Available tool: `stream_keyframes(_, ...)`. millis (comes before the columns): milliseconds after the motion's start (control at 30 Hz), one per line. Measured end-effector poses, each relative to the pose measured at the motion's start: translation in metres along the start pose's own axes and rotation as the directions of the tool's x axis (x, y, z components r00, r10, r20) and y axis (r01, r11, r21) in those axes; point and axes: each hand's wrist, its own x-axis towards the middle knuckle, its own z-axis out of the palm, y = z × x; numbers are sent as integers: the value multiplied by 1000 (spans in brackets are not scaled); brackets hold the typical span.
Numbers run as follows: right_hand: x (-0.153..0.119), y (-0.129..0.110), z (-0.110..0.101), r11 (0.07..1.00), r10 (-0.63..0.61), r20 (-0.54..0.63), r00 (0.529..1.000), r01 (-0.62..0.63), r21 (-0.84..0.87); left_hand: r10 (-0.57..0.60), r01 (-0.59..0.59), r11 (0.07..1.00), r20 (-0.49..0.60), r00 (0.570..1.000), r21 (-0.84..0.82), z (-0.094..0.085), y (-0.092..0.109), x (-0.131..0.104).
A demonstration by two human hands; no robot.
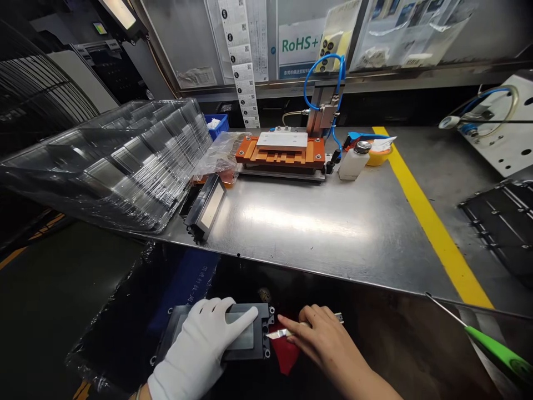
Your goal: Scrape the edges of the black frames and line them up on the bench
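A dark rectangular housing (260,328) with a grey panel and small round lugs at its corners is held below the table's front edge. My left hand (208,339), in a white glove, grips it from the left, thumb lying across the panel. Bare, my right hand (318,333) is closed around a slim utility knife (280,334), whose blade points left at the housing's right edge. Whether the blade touches the housing I cannot tell. Under the knife hangs something red (286,355). Another dark part with a pale panel (211,205) leans on the table's left side.
On the metal table (291,222) stand an orange fixture (281,153), a white bottle (355,162) and a yellow bowl (378,158). Stacked clear trays (137,161) fill the left. A green-handled tool (495,350) lies at lower right. Yellow tape (433,228) crosses the table's right part.
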Motion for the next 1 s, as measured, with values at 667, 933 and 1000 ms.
stream_keyframes(667,4,8,1,999,-44,-66,997,46,25,108,-101,994,289,951,-40,-21,-1,13)
stream_keyframes(933,1,5,9,996,-58,-25,998,60,69,213,-170,975,375,902,-145,-36,-8,20)
stream_keyframes(1000,-3,-1,10,992,26,5,1000,-27,123,151,-98,982,362,920,-160,-32,-6,17)
